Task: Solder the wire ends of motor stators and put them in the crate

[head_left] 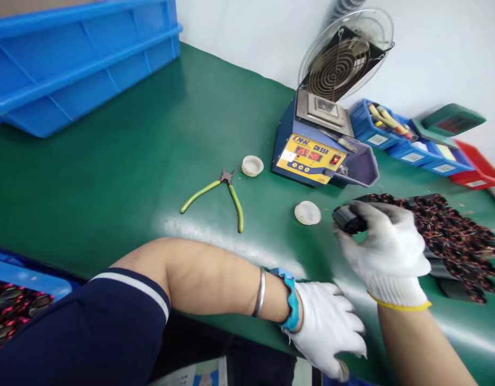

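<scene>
My right hand (386,246), in a white glove, is raised above the green mat and grips a small black coil part (347,219) between thumb and fingers. Just behind it lies a heap of dark wound coils (460,236) on a black tray. My left hand (330,327), also gloved, hangs over the near edge of the table, fingers curled downward; what it touches is hidden. A blue strap and a metal bangle circle that wrist.
A blue and yellow solder pot (312,150) with a fan (346,59) stands at the back. Green-handled cutters (221,195) and two white caps (252,165) (307,212) lie on the mat. Blue crates (79,59) at far left, small parts bins (412,145) at right.
</scene>
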Available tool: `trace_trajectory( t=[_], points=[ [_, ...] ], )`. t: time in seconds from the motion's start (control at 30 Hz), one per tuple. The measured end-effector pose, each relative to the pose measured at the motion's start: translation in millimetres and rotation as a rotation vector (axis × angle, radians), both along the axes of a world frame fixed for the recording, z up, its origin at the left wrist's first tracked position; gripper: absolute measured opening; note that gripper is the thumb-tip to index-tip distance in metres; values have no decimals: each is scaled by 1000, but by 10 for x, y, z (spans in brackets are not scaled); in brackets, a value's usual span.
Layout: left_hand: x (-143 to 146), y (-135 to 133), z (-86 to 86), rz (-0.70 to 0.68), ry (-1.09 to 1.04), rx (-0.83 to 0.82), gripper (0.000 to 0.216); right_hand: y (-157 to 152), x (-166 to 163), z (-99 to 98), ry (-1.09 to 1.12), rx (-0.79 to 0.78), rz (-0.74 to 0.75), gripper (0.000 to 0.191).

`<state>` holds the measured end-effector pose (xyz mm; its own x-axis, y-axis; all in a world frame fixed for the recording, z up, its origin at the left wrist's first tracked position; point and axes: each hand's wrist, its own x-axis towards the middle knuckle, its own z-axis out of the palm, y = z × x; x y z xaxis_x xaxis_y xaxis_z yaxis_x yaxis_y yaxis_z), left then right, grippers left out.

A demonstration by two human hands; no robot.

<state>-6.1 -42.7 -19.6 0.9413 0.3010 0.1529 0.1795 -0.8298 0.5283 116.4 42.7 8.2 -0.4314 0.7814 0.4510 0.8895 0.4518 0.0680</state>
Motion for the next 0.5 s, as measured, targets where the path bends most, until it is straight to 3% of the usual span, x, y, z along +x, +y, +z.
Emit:
trace_trajectory(
  t=[0.13, 0.3, 0.4, 0.5],
  points=[
    [-29, 2, 78, -13, 62, 9, 50, 7, -122, 9, -330, 113, 81, 27],
    [-35, -2, 83, -10, 71, 9, 48, 5, -166, 46, -362, 150, 86, 24],
    [-46, -16, 58, 61, 23, 33, 47, 154, -220, 233, -322, 175, 10, 25],
    [-78, -17, 73, 138, 23, 73, 48, 504, -420, 547, -251, 233, -135, 34]
  ],
)
